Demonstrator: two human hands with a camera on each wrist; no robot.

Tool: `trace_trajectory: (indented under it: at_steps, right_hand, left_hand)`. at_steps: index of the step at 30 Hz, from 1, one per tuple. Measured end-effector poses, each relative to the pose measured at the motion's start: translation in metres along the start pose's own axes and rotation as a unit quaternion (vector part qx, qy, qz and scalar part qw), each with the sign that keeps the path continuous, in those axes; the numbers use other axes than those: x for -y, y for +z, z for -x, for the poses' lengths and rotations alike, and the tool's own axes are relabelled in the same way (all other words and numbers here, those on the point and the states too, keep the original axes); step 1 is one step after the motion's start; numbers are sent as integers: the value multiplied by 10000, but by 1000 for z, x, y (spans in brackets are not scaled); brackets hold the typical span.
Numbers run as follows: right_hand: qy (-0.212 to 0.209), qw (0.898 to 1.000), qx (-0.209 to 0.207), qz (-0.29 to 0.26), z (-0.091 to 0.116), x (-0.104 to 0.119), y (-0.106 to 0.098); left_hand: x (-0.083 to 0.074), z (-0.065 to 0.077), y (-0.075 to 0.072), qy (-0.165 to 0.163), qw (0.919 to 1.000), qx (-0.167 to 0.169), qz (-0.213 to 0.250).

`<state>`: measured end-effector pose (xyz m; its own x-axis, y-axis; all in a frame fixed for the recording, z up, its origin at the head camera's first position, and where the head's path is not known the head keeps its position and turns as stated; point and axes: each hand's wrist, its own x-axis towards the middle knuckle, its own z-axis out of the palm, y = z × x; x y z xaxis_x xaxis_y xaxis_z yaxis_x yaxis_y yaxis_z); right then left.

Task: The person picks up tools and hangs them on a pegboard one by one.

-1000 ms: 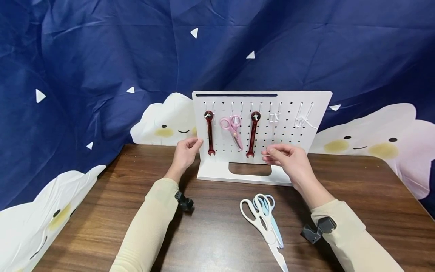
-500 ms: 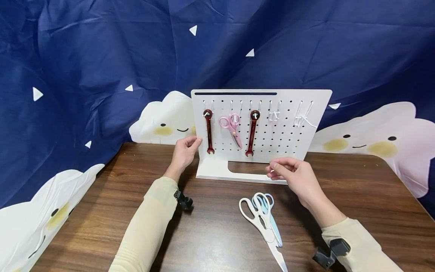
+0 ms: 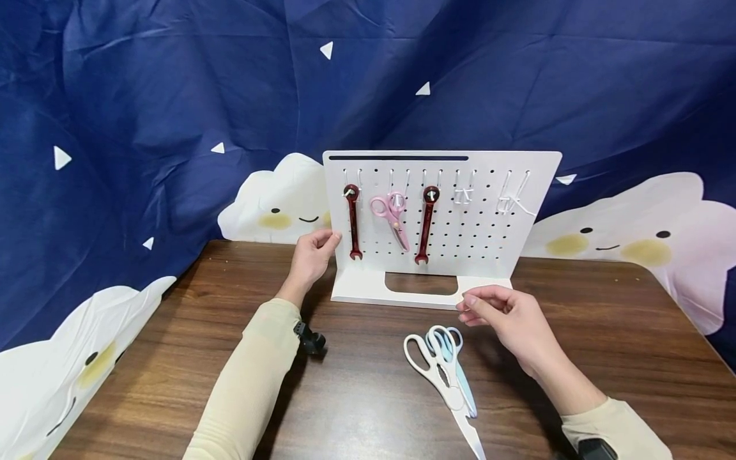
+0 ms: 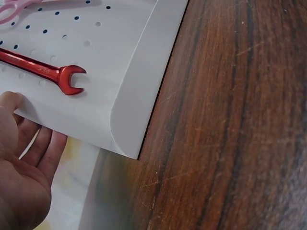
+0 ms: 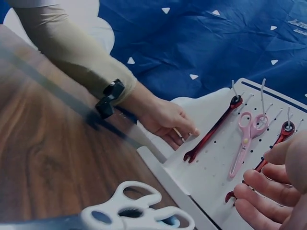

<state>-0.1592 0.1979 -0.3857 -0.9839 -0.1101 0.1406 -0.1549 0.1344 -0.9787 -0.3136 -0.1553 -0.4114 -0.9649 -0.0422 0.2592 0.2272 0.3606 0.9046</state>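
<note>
My left hand (image 3: pixel 310 259) pinches the left edge of a white pegboard (image 3: pixel 526 166), thumb in front and fingers behind, as the left wrist view shows. Near that thumb hangs a red wrench (image 4: pixel 43 71); a second red wrench (image 3: pixel 425 230) hangs further right. Between the two, pink scissors (image 3: pixel 397 220) dangle from a hook. My right hand (image 3: pixel 512 319) hovers by the board's front right base, fingers loosely bent and holding nothing. On the table below it lie white scissors (image 3: pixel 455 397), partly covering light blue scissors (image 3: pixel 467 386).
Two more white hooks, one at mid-right (image 3: pixel 463 195) and one near the right edge (image 3: pixel 512 203), carry no tools. The board's base (image 3: pixel 359 291) stands on a brown wooden table (image 3: pixel 230 364). Behind hangs a blue curtain (image 3: pixel 172 96) with cloud prints.
My right hand has drawn back from the front of the pegboard, down and to the right. The left hand stays at the board's edge, and the hanging tools keep their places.
</note>
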Motion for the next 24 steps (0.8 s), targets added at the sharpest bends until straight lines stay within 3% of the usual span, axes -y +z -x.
trace_trajectory:
  at_steps: [13,19,24]
  right_hand:
    - [456,9961,372,663,28,-10,5]
    - [995,9886,638,937,42,-17,9]
    - [1146,9835,787,1157,50,-25,13]
  left_hand:
    - [0,0,0,82,10000,4,29]
    - [1,-1,0,123,9999,-15,53]
    - [1,-1,0,151,9999,-17,52]
